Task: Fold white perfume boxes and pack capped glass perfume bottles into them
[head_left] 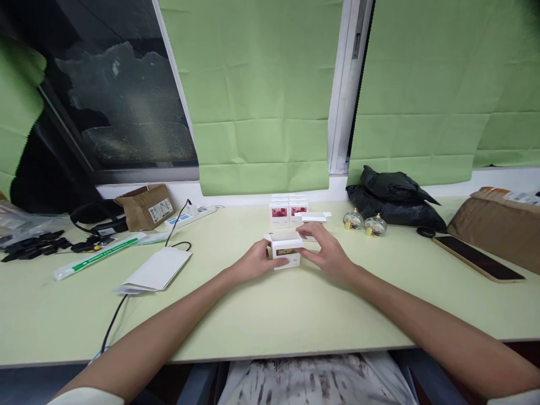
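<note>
A small white box (pixel 286 250) with its top flaps up stands on the pale green table (pixel 253 315), something yellowish inside it. My left hand (pixel 254 263) grips the box from its left side. My right hand (pixel 324 250) is curled around the right side, fingers over the top edge. Just behind stand several closed white boxes with red pictures (pixel 288 212) in a tight group, and one more open white box (pixel 313 217) beside them. Two small clear round bottles with gold caps (pixel 364 223) lie to the right of those.
A black plastic bag (pixel 392 198) sits at the back right, with a phone (pixel 476 257) and a brown parcel (pixel 498 225) further right. At left are a white envelope (pixel 157 270), a power strip (pixel 190 216) with black cable, a cardboard box (pixel 145 206) and black clips.
</note>
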Available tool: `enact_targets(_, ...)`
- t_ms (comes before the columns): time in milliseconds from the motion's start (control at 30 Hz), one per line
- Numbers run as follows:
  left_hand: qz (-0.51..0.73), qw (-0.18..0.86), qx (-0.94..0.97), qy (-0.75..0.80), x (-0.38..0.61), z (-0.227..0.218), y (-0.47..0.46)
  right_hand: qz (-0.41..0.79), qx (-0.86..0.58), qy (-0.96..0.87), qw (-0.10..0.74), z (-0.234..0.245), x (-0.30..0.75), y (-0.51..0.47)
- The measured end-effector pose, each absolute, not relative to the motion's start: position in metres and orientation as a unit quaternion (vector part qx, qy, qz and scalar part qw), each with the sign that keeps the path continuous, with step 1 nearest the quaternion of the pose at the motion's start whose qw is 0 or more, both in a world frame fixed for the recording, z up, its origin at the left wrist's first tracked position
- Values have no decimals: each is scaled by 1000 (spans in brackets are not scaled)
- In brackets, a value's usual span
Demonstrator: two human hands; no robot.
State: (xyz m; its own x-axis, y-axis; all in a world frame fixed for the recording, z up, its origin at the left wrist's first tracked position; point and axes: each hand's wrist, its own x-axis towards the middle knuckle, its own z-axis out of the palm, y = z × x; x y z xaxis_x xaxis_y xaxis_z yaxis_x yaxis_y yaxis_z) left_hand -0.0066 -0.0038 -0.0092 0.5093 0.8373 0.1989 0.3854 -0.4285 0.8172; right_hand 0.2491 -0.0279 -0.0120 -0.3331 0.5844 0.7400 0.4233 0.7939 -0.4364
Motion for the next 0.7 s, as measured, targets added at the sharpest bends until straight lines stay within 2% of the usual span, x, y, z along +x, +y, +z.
enact_targets(467, 311, 367, 805, 348, -13, -6, 1, 89, -311, -808, 493, -12, 248, -27)
enact_targets(700, 294, 347, 818, 352, -16, -3, 2, 191, -341, -792, 469, -16, 246, -27)
